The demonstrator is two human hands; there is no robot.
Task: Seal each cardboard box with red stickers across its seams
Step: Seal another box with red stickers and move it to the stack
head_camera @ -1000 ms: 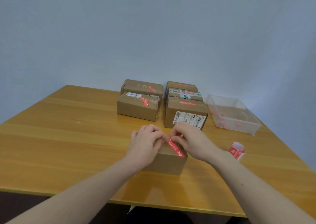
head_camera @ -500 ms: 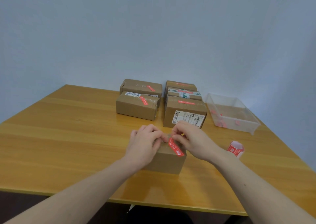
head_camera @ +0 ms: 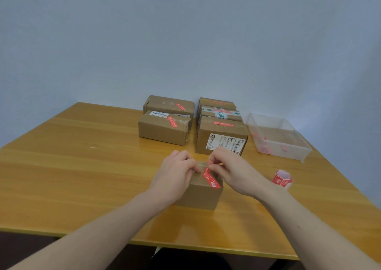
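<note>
**Sticker going onto the box near the front edge**

Plain grey-blue wall behind, wooden desk [head_camera: 82, 166] in front of it. A small cardboard box [head_camera: 199, 195] sits near the desk's front edge, about mid-width. A red sticker [head_camera: 210, 179] lies diagonally across the box top, its lower end at the top's right front edge.

Left hand [head_camera: 175, 177] rests on the box's left side and top, fingers curled, fingertips pressed onto the top just beside the sticker's upper end. Right hand [head_camera: 231, 170] is over the box's far right part, thumb and forefinger pinched together at the sticker's upper end; can't tell whether they're gripping the sticker itself or something at its tip.

A sticker roll [head_camera: 282, 179] stands near the right edge, apart from the right wrist. A clear plastic tray [head_camera: 276, 123] sits toward the far right corner with a few red scraps inside. Stickered boxes [head_camera: 165, 129] are grouped at the far edge, in two rows, each showing a red strip on top.
</note>
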